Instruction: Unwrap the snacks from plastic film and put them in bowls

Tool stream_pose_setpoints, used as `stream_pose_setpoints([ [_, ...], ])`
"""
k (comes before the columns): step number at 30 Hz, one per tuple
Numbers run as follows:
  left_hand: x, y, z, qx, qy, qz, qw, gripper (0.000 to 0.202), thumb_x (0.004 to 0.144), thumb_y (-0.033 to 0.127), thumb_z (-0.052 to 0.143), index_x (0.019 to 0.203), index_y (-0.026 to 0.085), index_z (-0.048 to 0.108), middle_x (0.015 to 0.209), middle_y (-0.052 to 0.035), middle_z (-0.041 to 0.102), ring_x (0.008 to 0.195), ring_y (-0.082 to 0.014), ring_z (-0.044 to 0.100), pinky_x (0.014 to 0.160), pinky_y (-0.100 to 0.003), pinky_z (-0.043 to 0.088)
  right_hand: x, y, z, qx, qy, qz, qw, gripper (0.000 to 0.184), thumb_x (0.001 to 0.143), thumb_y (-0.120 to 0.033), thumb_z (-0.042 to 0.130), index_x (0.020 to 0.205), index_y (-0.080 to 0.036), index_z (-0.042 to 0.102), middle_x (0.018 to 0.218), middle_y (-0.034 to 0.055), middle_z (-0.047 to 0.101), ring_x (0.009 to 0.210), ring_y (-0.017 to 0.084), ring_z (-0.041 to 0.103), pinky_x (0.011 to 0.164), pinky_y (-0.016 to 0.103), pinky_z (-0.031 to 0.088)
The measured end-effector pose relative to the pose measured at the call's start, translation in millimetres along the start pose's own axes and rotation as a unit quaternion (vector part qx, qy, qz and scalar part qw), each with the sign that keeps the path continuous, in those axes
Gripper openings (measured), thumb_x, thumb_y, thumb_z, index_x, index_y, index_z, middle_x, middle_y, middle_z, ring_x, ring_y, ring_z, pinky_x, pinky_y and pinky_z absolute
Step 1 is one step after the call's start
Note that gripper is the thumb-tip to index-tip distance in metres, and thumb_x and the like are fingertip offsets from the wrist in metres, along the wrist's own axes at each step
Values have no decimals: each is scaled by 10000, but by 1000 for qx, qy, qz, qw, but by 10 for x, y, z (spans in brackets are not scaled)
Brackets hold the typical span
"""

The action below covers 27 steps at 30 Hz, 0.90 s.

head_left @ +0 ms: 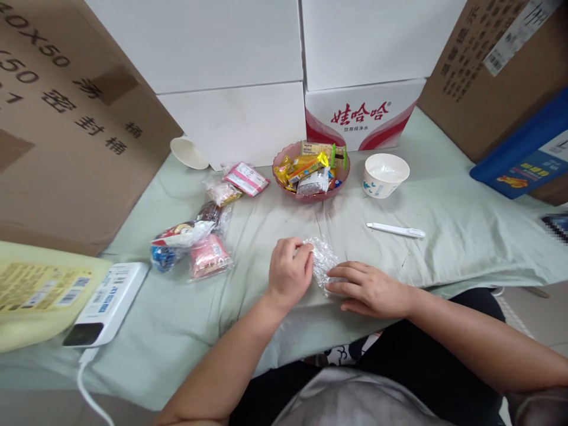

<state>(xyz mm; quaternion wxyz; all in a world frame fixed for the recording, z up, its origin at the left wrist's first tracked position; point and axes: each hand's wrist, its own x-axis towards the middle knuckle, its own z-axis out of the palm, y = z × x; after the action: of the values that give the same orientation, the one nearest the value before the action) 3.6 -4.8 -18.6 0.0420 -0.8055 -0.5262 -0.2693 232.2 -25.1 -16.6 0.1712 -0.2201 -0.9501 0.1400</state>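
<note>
A small crumpled piece of clear bubble wrap [323, 265] lies on the green cloth in front of me. My left hand [289, 271] is closed, with thumb and fingers pinching the wrap's left edge. On the other side, my right hand [370, 289] rests with its fingers stretched out, the tips touching the wrap's lower right edge. Whether anything is inside the wrap cannot be made out. Beyond the hands stands a pink glass bowl [310, 198] of wrapped snacks [310, 167]. A white utility knife [396, 229] lies to the right of the wrap.
A white paper cup [385, 176] stands right of the bowl; another cup [190, 152] lies tipped at the back left. Several packaged items [209, 255] are at left, near a white power bank [109, 305] with a cable. Cardboard boxes [75, 118] and white boxes [231, 121] wall the back and sides.
</note>
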Motion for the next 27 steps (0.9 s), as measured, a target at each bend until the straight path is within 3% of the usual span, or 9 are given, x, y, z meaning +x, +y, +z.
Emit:
stream_pose_setpoints([
  [3,-9,30,31,-44,-53,63,996,188,893,196,550,1035,183,671,999,-93,624,937,-238,531,844,-394,488,7,25,2,-22,14,9,1000,270,946,-288,526,1163,-158,620,1164,135,635,1095,227,540,928,383,465],
  [7,-27,47,76,-80,-121,75,987,251,879,218,590,1121,185,648,1076,-107,642,1013,-257,539,879,-431,488,35,2,-20,-28,7,-7,1000,172,958,-192,474,946,-188,645,947,77,667,964,197,561,878,370,442],
  [11,-45,82,54,-136,-156,144,968,221,915,264,557,1098,203,664,1099,-94,670,1057,-241,566,889,-413,482,24,-73,-82,23,7,-22,999,189,967,-190,425,930,-178,610,889,74,667,858,174,586,803,332,461],
  [14,-50,107,36,-184,-172,178,951,188,925,306,556,1024,217,689,1084,-72,694,1061,-218,590,902,-385,474,-8,-88,-106,59,24,5,998,200,983,-209,393,959,-174,588,851,58,667,713,134,592,656,264,457],
  [16,-49,110,45,-202,-183,190,943,172,926,252,538,991,224,695,1068,-58,706,1065,-209,602,906,-378,473,-19,-69,-97,64,45,30,996,197,991,-226,390,976,-177,580,832,44,667,677,124,598,616,247,446],
  [19,-54,91,91,-220,-175,188,941,286,886,100,465,1077,200,653,1051,-68,709,1075,-214,612,905,-390,485,-2,-11,-48,31,102,104,989,198,999,-259,399,1001,-177,579,815,39,670,671,129,616,605,243,442],
  [22,-71,69,138,-240,-139,156,948,416,856,57,433,1247,169,525,1105,-91,683,1047,-212,626,901,-395,512,45,55,20,-31,142,194,970,228,1003,-292,399,997,-177,596,839,54,681,687,144,629,616,256,432],
  [25,-86,68,154,-243,-112,150,952,497,860,49,411,1336,193,413,1144,-83,648,1041,-197,626,909,-387,525,94,103,92,-75,130,238,960,278,1007,-316,381,967,-175,617,831,56,681,680,153,622,607,266,400],
  [27,-89,80,149,-245,-111,154,951,505,847,28,401,1324,193,424,1136,-81,621,1034,-186,616,904,-362,529,122,119,137,-92,113,252,957,299,1008,-325,377,953,-172,628,822,54,679,675,155,617,593,268,376],
])
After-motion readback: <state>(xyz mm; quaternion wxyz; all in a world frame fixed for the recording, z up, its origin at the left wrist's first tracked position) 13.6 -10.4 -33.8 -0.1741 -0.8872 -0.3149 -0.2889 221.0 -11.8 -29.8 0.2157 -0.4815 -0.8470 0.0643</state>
